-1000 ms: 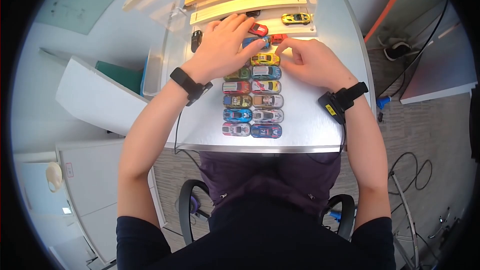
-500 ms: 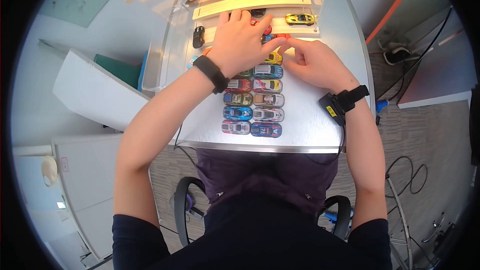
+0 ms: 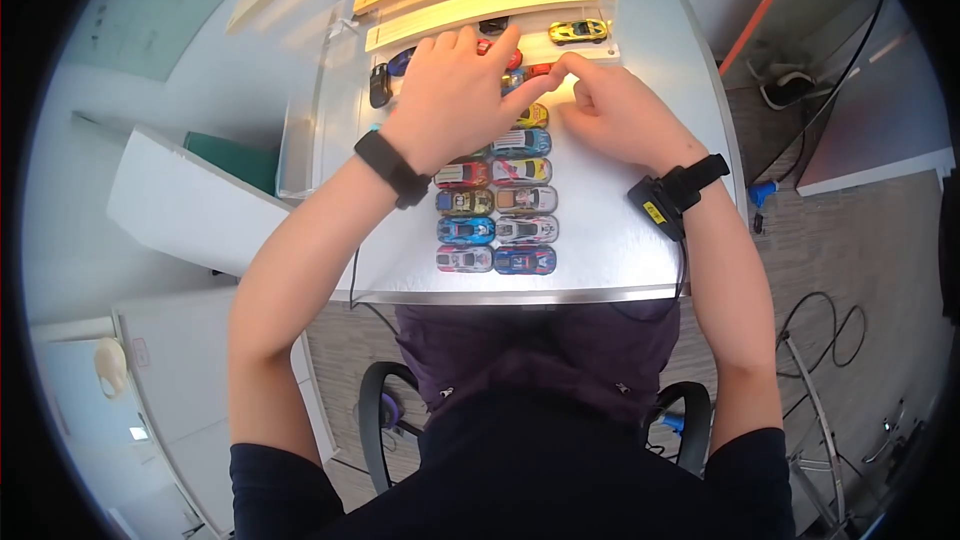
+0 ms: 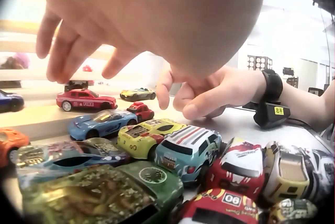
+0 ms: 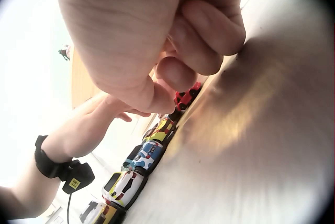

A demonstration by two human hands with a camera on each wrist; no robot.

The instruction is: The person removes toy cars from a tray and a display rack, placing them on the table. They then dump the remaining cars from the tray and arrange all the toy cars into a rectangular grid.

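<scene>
My left hand (image 3: 452,95) reaches over the far end of the double row of toy cars, fingers spread and holding nothing. Below its fingers in the left wrist view is a red car (image 4: 86,100) on the pale wooden ledge, with a blue car (image 4: 99,124) in front. My right hand (image 3: 620,110) hovers at the row's right side, index finger bent and the others loosely curled. Its index fingertip is close to a small red car (image 4: 140,111). A yellow car (image 4: 149,136) and a light-blue striped car (image 4: 188,152) stand nearer the left wrist camera.
A wooden stepped rack (image 3: 480,15) with clear side panels stands at the table's back. A gold car (image 3: 578,32) sits at its right, a black car (image 3: 380,86) at its left. Paired cars (image 3: 466,230) run toward the table's front edge. A cable hangs from each wrist camera.
The left hand shifts right and slightly farther forward, uncovering a blue car at the left and covering more of the row. The right hand stays nearly in place beside the small red car.
</scene>
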